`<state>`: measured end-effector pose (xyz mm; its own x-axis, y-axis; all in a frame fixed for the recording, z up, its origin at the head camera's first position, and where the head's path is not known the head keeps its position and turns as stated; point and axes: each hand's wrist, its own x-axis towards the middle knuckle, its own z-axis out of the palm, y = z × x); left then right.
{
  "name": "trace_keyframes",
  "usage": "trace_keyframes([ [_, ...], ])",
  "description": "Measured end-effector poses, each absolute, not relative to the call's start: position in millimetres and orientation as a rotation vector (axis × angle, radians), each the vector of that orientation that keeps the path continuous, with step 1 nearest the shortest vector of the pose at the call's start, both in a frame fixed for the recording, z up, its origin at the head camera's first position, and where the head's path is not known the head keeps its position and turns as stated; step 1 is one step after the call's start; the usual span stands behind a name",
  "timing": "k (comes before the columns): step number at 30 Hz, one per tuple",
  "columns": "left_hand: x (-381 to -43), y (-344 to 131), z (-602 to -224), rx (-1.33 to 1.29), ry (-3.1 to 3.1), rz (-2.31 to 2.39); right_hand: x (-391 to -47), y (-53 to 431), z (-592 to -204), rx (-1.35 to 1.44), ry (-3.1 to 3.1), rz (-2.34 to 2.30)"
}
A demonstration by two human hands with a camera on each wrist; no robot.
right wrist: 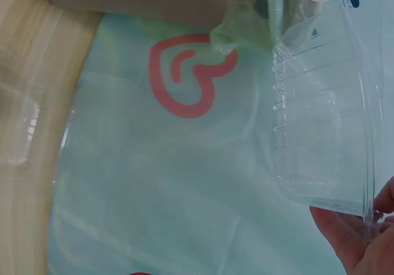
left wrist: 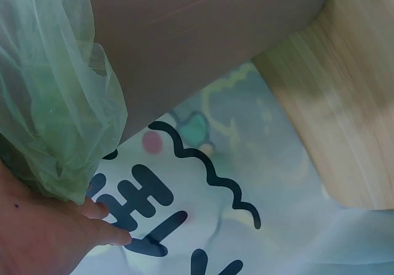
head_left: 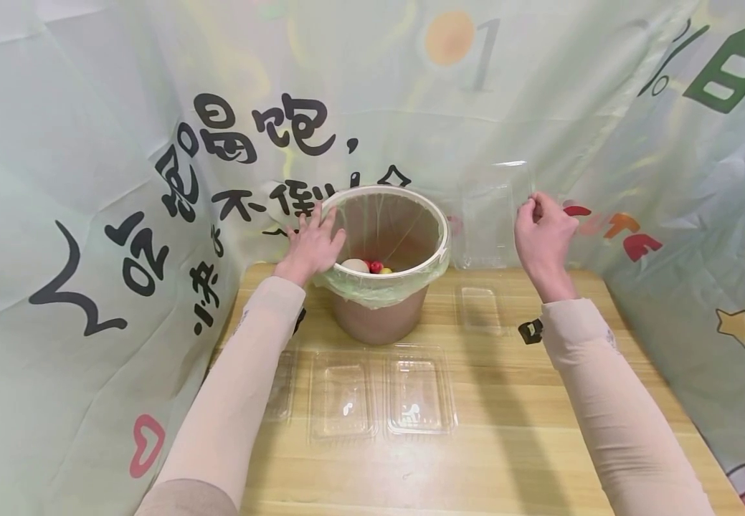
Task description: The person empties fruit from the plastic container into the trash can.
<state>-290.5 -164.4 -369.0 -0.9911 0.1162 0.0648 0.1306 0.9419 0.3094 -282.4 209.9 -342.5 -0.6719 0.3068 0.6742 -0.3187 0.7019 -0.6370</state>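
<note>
Near the table's back edge stands a brownish bin [head_left: 378,319], with a pale rim and a thin green bag [head_left: 378,288] folded over it. A white rounded thing [head_left: 356,266] and small red and yellow round things [head_left: 376,267] lie inside. My left hand [head_left: 312,247] rests at the bin's left rim, fingers spread and fairly straight; the left wrist view has it beside the hanging bag [left wrist: 58,103]. Right of the bin, my right hand [head_left: 545,233] pinches the edge of a clear plastic container [right wrist: 326,121], held upright between thumb and fingers [right wrist: 341,235].
Clear plastic containers lie on the wooden table in front of the bin, one at centre [head_left: 344,398] and one beside it [head_left: 419,394]. Another [head_left: 280,387] is partly behind my left sleeve, and one more [head_left: 479,308] sits right of the bin. Printed cloth walls [head_left: 372,93] enclose the table.
</note>
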Motion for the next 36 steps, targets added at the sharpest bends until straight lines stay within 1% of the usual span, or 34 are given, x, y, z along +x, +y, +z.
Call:
trace_keyframes([
  [9, -289.5, -164.1, -368.7, -0.199, -3.051, -0.493, -274.8, 220.8, -372.2, -0.008, -2.155, 0.935],
  [22, -290.8, -164.0, -369.2, -0.194, -3.046, -0.481, -255.0, 231.0, -423.3, -0.015, -2.28, 0.848],
  [36, -289.6, -164.5, -369.4, -0.192, -3.053, -0.489, -225.9, 240.7, -466.8, -0.039, -2.408, 0.902],
])
